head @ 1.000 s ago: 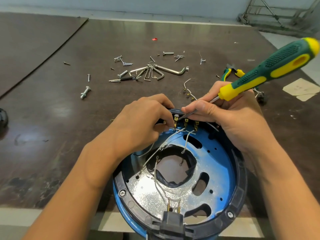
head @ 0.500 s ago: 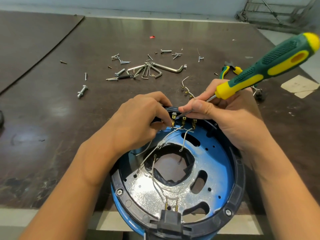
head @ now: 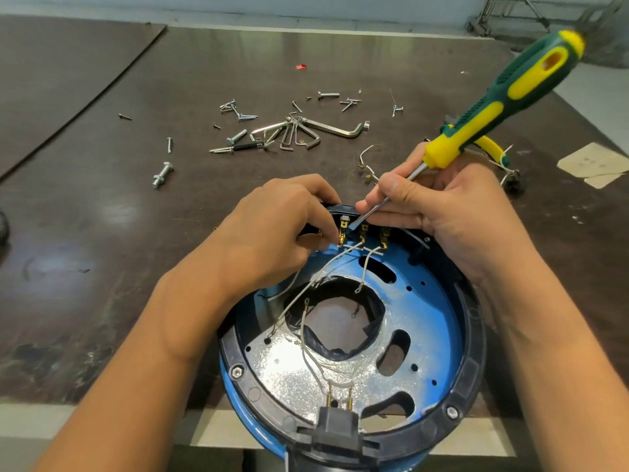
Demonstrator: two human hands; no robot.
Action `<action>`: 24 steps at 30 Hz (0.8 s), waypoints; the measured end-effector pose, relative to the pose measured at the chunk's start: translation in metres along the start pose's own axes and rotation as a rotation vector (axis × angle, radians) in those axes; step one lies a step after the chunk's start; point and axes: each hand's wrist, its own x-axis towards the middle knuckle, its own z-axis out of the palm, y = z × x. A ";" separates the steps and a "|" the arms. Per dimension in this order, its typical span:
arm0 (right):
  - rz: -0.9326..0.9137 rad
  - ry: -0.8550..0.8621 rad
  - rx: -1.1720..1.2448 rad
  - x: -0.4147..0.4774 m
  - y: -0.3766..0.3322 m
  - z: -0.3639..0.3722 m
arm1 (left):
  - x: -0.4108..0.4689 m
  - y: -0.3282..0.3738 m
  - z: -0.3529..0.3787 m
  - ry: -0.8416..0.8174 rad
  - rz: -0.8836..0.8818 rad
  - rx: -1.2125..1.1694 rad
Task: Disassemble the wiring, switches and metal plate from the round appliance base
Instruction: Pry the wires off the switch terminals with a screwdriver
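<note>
The round appliance base (head: 469, 366), blue with a black rim, lies open side up at the table's near edge. Its shiny metal plate (head: 292, 379) has a central hole crossed by thin white wires (head: 323, 270). A black switch block (head: 343, 212) with three brass terminals sits at the far rim. My left hand (head: 272, 233) pinches the connector on the leftmost terminal. My right hand (head: 439, 206) grips the shaft of a green-and-yellow screwdriver (head: 503, 97), whose tip is at that same terminal. A black plug socket (head: 335, 430) sits at the near rim.
Loose screws, bolts and several hex keys (head: 299, 131) lie scattered on the dark table beyond the base. Yellow-handled pliers (head: 490, 148) and wire scraps lie to the right behind my right hand. A bolt with a nut (head: 162, 174) lies to the left.
The screwdriver handle has swung more upright and its tip has moved to the leftmost terminal. My left hand stays pinched at that terminal.
</note>
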 end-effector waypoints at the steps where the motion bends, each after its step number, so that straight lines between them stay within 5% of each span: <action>1: 0.006 0.001 0.000 0.000 0.000 0.001 | 0.000 0.000 0.000 0.002 0.003 -0.002; 24: -0.101 -0.036 -0.050 -0.004 0.002 0.002 | -0.001 0.000 -0.001 0.027 -0.007 -0.044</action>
